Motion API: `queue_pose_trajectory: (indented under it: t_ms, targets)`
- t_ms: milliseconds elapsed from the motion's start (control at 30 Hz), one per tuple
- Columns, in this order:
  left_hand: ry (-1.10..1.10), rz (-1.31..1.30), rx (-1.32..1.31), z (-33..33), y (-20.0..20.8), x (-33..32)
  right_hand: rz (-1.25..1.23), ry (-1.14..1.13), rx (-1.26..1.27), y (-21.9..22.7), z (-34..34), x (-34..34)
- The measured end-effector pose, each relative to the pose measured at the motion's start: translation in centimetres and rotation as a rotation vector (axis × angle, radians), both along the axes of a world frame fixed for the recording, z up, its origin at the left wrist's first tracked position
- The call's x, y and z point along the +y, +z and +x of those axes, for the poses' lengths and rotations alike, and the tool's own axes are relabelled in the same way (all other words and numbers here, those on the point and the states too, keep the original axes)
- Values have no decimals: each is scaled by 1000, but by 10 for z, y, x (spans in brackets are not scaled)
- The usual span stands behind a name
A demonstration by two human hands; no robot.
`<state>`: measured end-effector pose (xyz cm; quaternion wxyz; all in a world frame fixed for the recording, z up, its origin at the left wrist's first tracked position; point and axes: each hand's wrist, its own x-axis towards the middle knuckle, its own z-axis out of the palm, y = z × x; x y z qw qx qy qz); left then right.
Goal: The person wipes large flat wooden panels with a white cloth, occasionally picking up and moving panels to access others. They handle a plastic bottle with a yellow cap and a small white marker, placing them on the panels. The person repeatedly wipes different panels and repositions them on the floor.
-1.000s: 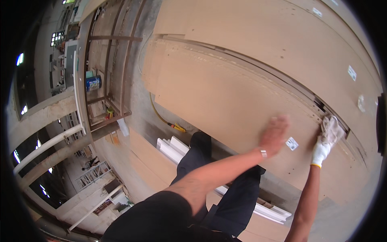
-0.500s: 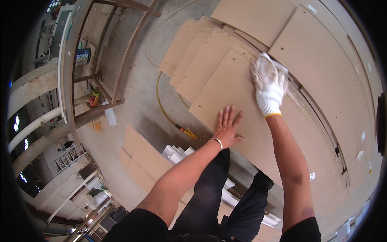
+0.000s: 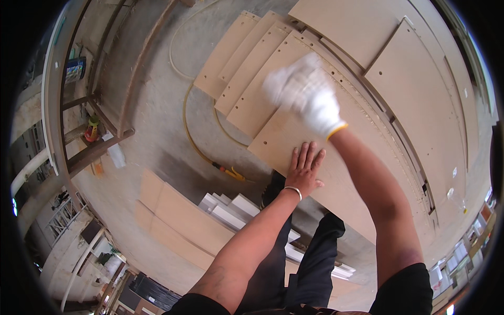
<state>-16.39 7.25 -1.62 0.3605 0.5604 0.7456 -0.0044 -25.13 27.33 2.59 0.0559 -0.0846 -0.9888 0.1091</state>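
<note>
My left hand [image 3: 305, 170], bare with a silver bangle at the wrist, lies flat with fingers stretched on the near edge of a large tan board [image 3: 286, 130]. My right hand [image 3: 315, 105] wears a white knitted glove with a yellow cuff and sits over the same board, farther out. Motion smears its fingers, so I cannot make out whether a cloth is in them. Several drilled tan panels [image 3: 234, 48] fan out under and beyond this board, with small round holes along their edges.
More large panels [image 3: 420, 89] lie stacked at the right. A yellow air blow gun [image 3: 231, 172] on a hose rests on the concrete floor. White strips [image 3: 231, 207] and tan boards [image 3: 178, 215] lie near my legs. A brown metal frame [image 3: 100, 147] stands at left.
My gloved right hand has swept left across the board, from near its far right edge. The left hand stays pressed on the board. The whole view has shifted slightly.
</note>
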Motion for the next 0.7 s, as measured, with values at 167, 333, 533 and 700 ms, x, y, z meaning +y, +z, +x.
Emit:
queue_pose_trajectory:
  t_ms: [167,333,533,700]
  targets:
    - [50,58,-1,0,-2,3,-164,21,30,-2,0,-39]
    - [165,118,-136,4,-4,-4,-68,61,-132,-24,24,-12]
    - [284,336,-99,28,-4,-11,-697,-137,70,-23,27,-83]
    - [96,218,-62,66,14,-50,68,118,-168,-24,42,-57]
